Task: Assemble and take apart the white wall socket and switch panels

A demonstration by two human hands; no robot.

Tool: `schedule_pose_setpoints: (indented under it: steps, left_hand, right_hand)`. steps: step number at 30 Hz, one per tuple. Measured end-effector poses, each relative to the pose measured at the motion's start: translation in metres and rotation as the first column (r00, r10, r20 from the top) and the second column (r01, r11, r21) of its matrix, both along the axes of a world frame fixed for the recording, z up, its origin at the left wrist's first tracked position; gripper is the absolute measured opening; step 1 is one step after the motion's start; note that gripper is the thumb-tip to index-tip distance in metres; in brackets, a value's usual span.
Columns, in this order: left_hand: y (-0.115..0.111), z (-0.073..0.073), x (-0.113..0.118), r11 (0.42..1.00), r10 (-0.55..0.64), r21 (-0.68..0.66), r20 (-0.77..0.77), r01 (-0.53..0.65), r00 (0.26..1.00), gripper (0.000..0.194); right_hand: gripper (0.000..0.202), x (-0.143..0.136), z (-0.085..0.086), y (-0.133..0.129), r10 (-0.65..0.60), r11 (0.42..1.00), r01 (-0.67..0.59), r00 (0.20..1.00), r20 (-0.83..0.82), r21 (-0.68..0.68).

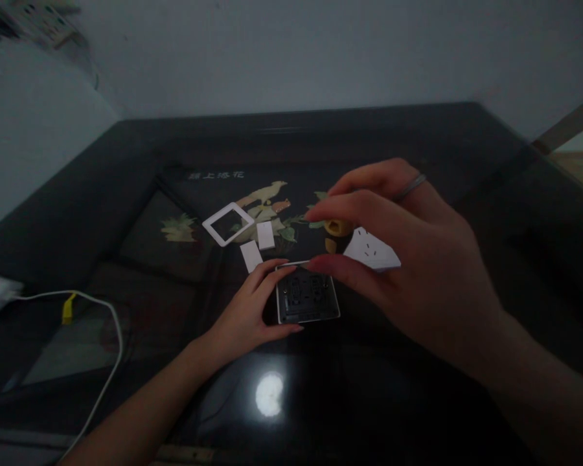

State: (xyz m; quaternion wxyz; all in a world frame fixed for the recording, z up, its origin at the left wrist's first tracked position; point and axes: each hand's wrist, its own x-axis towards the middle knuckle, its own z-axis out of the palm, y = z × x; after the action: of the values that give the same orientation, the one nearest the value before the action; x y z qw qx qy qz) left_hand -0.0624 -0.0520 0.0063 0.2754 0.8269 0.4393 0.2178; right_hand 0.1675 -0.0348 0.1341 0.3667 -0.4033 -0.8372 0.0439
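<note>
A wall socket unit (308, 298), its black back facing up inside a thin white rim, lies on the table. My left hand (245, 307) grips it from the left, thumb along the near edge and fingers on the far edge. My right hand (398, 239) is over the unit's far right corner. Its thumb and index finger curve around the yellow and black handle of what looks like a screwdriver (339, 236). The thumb hides the tool's lower part, so I cannot see its tip. Small metal screws show at both sides of the unit.
A white square frame (211, 234) and two white cover pieces (265, 235) lie beyond my left hand. A white socket panel (369, 249) is partly behind my right hand. A white cable (119, 330) with a yellow tag (68, 309) crosses the glossy table's left side.
</note>
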Motion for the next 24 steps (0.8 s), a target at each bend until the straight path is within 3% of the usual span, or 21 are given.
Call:
schedule_pose_setpoints:
  steps: [2, 4, 7, 10, 16, 21, 24]
  left_hand:
    - [0.0, 0.001, 0.0, 1.0, -0.004, -0.005, 0.007, 0.004, 1.0, 0.084]
    - [0.001, 0.003, 0.001, 1.0, -0.013, -0.006, 0.021, 0.013, 1.0, 0.081]
    - [0.001, 0.004, 0.002, 1.0, -0.013, 0.0, 0.031, 0.013, 0.999, 0.079]
    - [0.001, 0.003, 0.001, 1.0, -0.003, -0.003, 0.019, 0.003, 1.0, 0.081]
    - [0.0, 0.003, 0.0, 1.0, -0.006, 0.0, 0.006, 0.006, 1.0, 0.083]
    - [0.001, 0.003, 0.001, 1.0, -0.017, 0.005, 0.027, 0.017, 0.999, 0.079]
    - [0.001, 0.001, 0.001, 1.0, -0.012, 0.023, 0.02, 0.011, 1.0, 0.082]
  right_hand:
    - [0.014, -0.004, -0.004, 0.0, -0.07, 0.995, 0.071, 0.997, -0.019, 0.067]
    - [0.023, -0.006, -0.003, 0.0, -0.088, 0.995, 0.089, 0.996, -0.021, 0.052]
    - [0.041, -0.003, 0.003, 0.0, -0.008, 0.997, 0.006, 1.0, -0.025, -0.074]
    - [0.036, 0.0, 0.005, 0.002, 0.083, 0.991, -0.082, 0.997, 0.004, -0.105]
    - [0.023, -0.003, -0.006, 0.003, -0.032, 0.994, 0.035, 0.999, -0.028, 0.101]
    - [0.045, 0.003, 0.004, 0.0, 0.066, 0.994, -0.064, 0.998, 0.024, -0.091]
    - [0.033, 0.002, 0.003, 0.0, 0.109, 0.992, -0.106, 0.994, 0.034, -0.061]
